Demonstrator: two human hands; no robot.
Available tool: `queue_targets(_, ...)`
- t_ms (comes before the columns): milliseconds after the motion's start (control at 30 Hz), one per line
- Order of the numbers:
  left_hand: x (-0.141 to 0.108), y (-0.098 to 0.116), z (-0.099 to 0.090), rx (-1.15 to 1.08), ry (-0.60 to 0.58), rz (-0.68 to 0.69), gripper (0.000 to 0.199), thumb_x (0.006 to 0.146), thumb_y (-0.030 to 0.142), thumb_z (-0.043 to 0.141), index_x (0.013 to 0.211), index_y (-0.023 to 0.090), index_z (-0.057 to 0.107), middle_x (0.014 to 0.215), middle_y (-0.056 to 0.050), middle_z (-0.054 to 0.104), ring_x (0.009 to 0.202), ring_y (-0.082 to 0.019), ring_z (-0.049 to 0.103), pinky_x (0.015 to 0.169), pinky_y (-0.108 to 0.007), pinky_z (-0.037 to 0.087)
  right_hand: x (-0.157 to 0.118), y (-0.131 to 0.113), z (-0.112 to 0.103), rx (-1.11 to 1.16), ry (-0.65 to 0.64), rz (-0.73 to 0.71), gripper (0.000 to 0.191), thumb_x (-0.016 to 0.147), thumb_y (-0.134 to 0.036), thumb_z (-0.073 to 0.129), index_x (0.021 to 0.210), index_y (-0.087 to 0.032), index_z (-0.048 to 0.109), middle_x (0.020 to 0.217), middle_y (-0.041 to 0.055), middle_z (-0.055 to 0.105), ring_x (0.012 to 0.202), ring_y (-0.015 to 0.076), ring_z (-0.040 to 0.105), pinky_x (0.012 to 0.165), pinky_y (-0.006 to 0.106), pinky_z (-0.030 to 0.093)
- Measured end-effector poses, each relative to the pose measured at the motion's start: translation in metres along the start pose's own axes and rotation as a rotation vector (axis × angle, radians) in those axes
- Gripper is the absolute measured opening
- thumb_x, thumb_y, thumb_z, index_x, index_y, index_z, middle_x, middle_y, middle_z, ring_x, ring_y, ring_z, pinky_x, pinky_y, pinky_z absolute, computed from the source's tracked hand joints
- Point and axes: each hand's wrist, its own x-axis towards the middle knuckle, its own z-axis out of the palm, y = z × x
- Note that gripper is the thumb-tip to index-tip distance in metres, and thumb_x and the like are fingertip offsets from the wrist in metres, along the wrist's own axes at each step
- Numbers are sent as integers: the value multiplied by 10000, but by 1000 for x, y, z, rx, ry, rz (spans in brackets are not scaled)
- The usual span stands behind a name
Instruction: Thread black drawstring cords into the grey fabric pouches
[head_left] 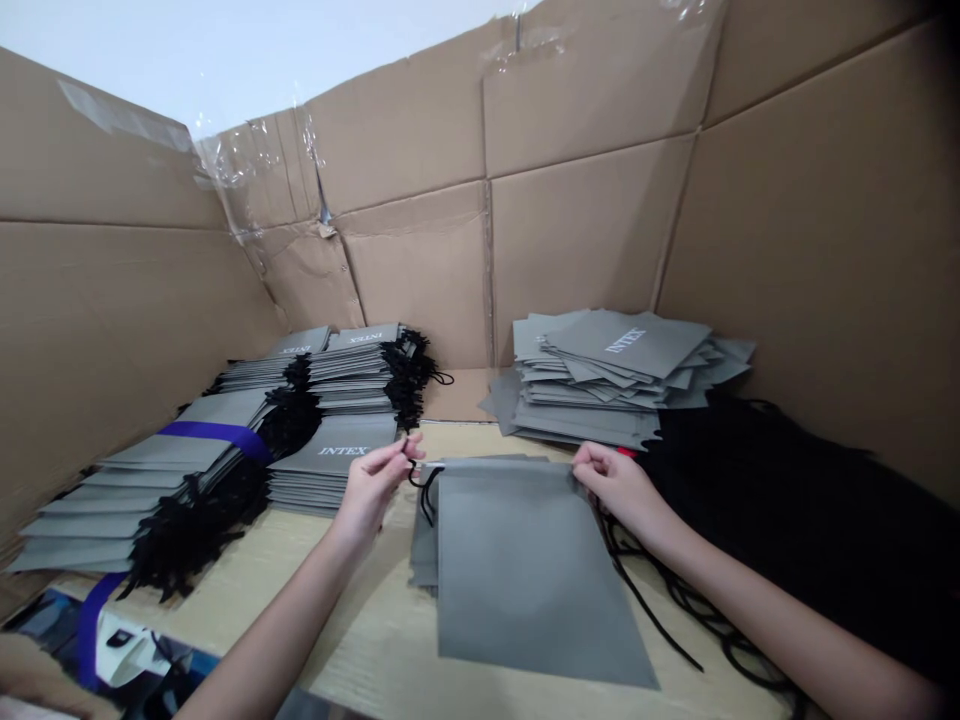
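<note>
cardboard walls [585,220] stand behind and on both sides of the wooden table [360,610]. at the right a loose pile [615,375] of grey bags lies untidily, its top one printed intex, with a black heap [780,500] beside it, partly behind the right forearm. a small red thing [626,452] shows by the right hand [611,485], mostly hidden. some bags [425,540] lie under the grey bag [525,570], poking out at its left side. black cords [697,600] run under the right forearm, which hides part of them.

there are four stacks of corded bags at the left: two at the back [360,370], one [322,465] nearer, and one [157,480] at the far left with a purple band [217,432] over it. the bags in each are too tightly packed to count. a white thing [131,650] is at the lower left, below the table edge.

one grey bag lies flat between the hands, in front of the person, plain side up. its top edge runs left to right, away from the person; its long axis runs toward the person, the bottom edge nearest.

the left hand [375,485] is nearly closed, fingertips pinching a black cord [412,470] at the top left corner. the right hand is closed, pinching the top right corner.
</note>
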Motion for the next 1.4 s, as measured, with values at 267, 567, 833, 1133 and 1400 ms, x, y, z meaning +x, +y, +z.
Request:
queue_targets(267, -1, 9, -13, -619, -158, -237, 191, 800, 320, 577, 671, 186, 621, 337, 79, 426, 452, -106, 532, 686, -328, 481, 2, 0, -3, -47, 31, 12, 97, 657, -274, 456, 603, -199, 428, 465, -81, 354, 379, 70, 325, 384, 201, 222)
queue_targets(567, 5, 2, -9, 151, -69, -53, 277, 758, 315, 590, 992, 169, 614, 931, -59, 618, 888, -185, 543, 730, -249, 401, -6, -10, 0, -21, -70, -95, 66, 704, -233, 466, 656, -188, 462, 538, -68, 378, 446, 70, 339, 412, 191, 230)
queue_targets(833, 3, 5, -6, 710, -78, 171, 304, 782, 349, 535, 1042, 218, 621, 1050, -63, 594, 903, -198, 529, 762, -281, 396, -11, -17, 6, 68, -131, -65, 131, 732, -303, 516, 671, -188, 495, 543, -59, 434, 463, 83, 407, 423, 187, 306)
queue_targets(1133, -1, -5, 1, 801, -277, 117, 143, 713, 353, 628, 695, 228, 696, 744, -56, 647, 818, -237, 517, 742, -304, 380, -16, -27, 12, 371, -288, 122, 397, 709, -487, 574, 911, -148, 618, 660, 17, 603, 591, 128, 558, 606, 269, 444)
queue_targets(1400, -8, -6, 4, 964, -370, 30, 365, 824, 415, 457, 552, 195, 563, 643, 4, 507, 779, -200, 476, 980, -435, 108, -8, -19, 7, 303, -118, 24, 376, 734, -464, 544, 923, -150, 624, 611, 20, 602, 549, 133, 536, 560, 264, 419)
